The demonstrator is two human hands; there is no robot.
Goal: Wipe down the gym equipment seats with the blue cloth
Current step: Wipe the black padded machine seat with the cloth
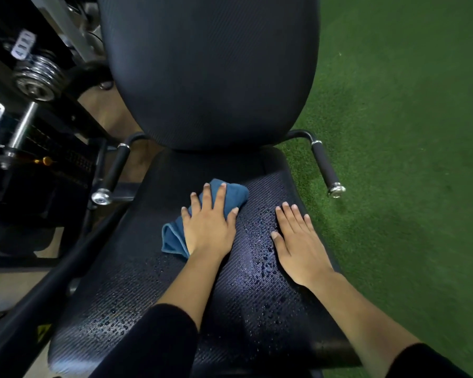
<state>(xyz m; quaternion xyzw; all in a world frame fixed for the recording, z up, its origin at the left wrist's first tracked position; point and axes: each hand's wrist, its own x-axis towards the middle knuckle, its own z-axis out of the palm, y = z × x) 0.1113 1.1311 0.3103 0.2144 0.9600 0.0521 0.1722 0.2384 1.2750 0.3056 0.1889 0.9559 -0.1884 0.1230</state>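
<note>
Left hand point(208, 225): flat, fingers straight, pressing the blue cloth point(175, 236).
Right hand point(298, 246): flat on the seat pad point(137, 282), holding nothing, right of the cloth.
Seat pad: black, beaded with water droplets point(262, 266).
Backrest point(208, 72): far.

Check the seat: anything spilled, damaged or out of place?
Only liquid droplets beading on the seat pad, notably between the left hand, flat on the blue cloth, and the right hand. No damage shows.
</note>
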